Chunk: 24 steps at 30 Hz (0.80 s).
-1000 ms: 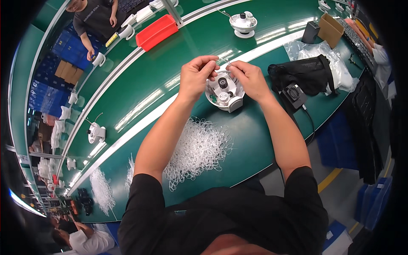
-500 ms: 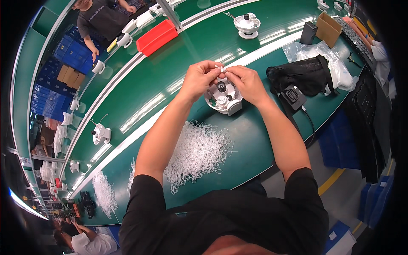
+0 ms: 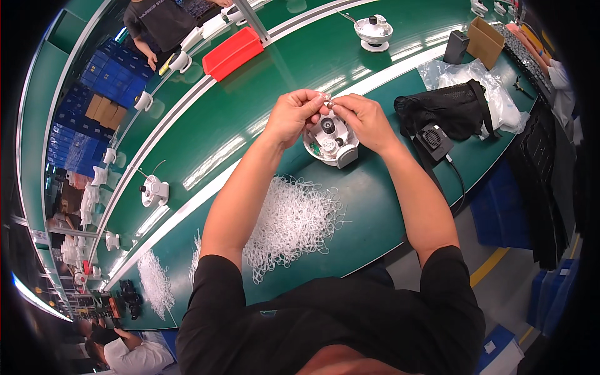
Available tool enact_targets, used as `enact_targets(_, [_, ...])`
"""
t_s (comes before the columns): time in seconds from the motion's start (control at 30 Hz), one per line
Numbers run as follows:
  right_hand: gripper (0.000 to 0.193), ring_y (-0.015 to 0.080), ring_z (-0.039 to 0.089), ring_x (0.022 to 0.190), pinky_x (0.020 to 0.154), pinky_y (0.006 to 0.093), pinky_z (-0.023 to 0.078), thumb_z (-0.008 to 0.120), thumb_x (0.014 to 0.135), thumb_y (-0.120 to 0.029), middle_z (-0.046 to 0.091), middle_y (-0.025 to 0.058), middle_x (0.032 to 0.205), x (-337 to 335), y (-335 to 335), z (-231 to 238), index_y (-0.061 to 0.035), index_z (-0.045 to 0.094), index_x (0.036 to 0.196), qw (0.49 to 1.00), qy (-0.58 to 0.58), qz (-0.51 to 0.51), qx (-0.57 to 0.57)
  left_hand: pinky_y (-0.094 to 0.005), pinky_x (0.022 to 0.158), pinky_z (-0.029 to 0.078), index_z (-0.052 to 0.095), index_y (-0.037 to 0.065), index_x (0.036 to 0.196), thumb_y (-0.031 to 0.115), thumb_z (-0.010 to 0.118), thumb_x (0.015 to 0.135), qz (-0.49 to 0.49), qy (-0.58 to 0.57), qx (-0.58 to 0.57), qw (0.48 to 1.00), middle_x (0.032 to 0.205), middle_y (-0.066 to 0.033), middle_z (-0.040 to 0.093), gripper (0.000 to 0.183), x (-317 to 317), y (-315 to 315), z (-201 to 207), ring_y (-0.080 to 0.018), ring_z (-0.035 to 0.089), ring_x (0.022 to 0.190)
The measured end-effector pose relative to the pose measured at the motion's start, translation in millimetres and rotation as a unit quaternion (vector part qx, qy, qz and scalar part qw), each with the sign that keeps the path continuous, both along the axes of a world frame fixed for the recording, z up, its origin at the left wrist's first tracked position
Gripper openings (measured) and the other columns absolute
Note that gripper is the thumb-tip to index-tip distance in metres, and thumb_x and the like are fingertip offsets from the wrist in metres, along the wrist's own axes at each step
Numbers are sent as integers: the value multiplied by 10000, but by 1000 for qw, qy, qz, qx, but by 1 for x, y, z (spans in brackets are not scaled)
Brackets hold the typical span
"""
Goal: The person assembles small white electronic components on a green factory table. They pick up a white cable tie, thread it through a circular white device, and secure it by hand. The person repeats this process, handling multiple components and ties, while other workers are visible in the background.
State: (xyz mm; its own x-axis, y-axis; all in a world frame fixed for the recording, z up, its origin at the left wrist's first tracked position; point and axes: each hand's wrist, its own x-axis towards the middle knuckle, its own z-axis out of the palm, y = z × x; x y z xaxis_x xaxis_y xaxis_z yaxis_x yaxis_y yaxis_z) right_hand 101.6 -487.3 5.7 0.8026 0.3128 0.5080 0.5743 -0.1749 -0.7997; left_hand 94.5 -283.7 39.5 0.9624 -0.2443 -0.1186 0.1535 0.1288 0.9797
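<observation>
Nearest to me, a loose heap of thin white plastic loops [image 3: 294, 225] lies on the dark green tabletop [image 3: 369, 215], beside my left forearm, which hides part of a smaller heap of white loops [image 3: 195, 256]. Beyond it sits a round white plastic housing [image 3: 338, 156] with a black cylinder [image 3: 328, 127] standing in it, just on my side of my fingertips. My left hand [image 3: 292, 117] and right hand [image 3: 364, 121] meet over its far edge, thumbs and forefingers pinched narrow on a small whitish piece [image 3: 327, 101]. The fingers cover most of that piece, so I cannot make out its shape; they also hide the housing's far rim, and I cannot tell whether they touch it. To my right lies a black mesh-sided fabric bag [image 3: 444, 107]. Farther off stand a white bowl-shaped unit [image 3: 374, 35] and a red plastic bin [image 3: 234, 54]; past them, the frame's upper edge cuts off a dark-shirted co-worker's head.
</observation>
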Motion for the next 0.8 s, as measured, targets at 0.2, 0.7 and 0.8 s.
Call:
enact_targets(0.2, [169,269,681,775,701,352,526,651,947,-127,708,136,899,-1,1,-1,-15,717,1056,1000,-13,-16,-1,-173,555,434,710,24,1023,146,673,983,26,-43,103,993,827,-15,707,134,0,-3,-1,-34,577,657])
enact_targets(0.7, [180,118,614,817,743,300,507,654,953,-150,678,64,877,5,2,-7,-2,717,1034,997,5,-41,65,-296,629,490,729,39,941,107,742,883,45,-219,352,909,826,-28,689,90,-7,-15,-6,-134,622,715])
enact_targets(0.8, [202,111,590,853,764,287,479,615,982,-181,665,52,904,12,3,-13,0,700,1011,974,146,-23,170,-381,706,514,732,70,938,69,736,810,23,-349,425,835,882,-97,671,127,-4,-10,-19,-278,657,805])
